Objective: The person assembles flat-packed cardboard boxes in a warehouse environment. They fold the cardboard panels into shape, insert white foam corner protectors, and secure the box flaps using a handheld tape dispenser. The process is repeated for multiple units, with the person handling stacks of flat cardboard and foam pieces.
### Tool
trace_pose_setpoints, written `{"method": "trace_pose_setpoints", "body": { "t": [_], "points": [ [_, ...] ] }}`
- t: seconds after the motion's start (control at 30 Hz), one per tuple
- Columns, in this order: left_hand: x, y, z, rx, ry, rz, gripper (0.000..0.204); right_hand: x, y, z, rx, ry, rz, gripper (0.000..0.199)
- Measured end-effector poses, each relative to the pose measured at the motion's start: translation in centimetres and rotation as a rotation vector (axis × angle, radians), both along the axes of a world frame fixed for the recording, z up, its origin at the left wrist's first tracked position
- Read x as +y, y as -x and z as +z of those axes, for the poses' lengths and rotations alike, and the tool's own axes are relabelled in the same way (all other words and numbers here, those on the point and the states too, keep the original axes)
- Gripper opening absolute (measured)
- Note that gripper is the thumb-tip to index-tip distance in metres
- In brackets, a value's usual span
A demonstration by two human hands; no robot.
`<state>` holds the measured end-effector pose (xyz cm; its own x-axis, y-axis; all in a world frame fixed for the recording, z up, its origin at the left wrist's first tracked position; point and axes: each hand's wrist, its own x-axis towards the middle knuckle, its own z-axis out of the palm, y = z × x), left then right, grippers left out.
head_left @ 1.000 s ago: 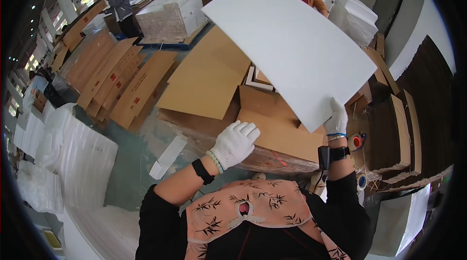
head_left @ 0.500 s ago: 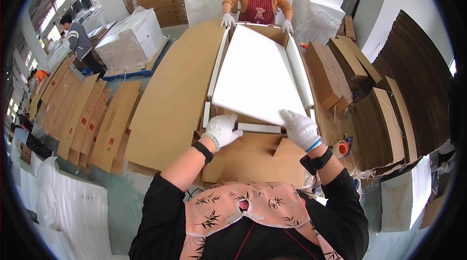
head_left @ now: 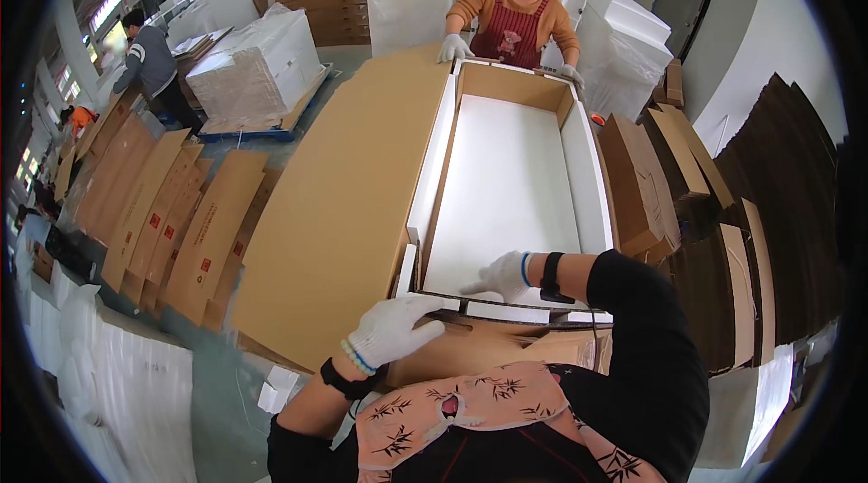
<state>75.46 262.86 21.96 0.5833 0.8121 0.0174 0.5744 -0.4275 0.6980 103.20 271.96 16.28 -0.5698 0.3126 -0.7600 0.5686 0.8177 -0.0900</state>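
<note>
The white foam sheet (head_left: pixel 506 194) lies flat in the open carton (head_left: pixel 515 85), long axis running near to far; right hand (head_left: pixel 500 276) presses its near edge, fingers spread, gripping nothing; left hand (head_left: pixel 391 329) rests loosely curled on the near flap (head_left: pixel 470 352)

The open box (head_left: pixel 506 89) is matt brown corrugated cardboard, lined with smooth, matt white foam panels (head_left: pixel 506 203). Both the left hand (head_left: pixel 391 331) and right hand (head_left: pixel 500 277) wear white knitted cloth gloves.
</note>
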Motion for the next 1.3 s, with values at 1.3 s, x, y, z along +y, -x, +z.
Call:
{"method": "trace_pose_setpoints", "body": {
  "t": [1.3],
  "points": [
    [-15.0, 21.0, -22.1, 0.755, 0.707, 0.088, 0.054, -44.8, -18.0, -9.6, 0.229, -0.764, -1.732, 0.028]
  ]
}}
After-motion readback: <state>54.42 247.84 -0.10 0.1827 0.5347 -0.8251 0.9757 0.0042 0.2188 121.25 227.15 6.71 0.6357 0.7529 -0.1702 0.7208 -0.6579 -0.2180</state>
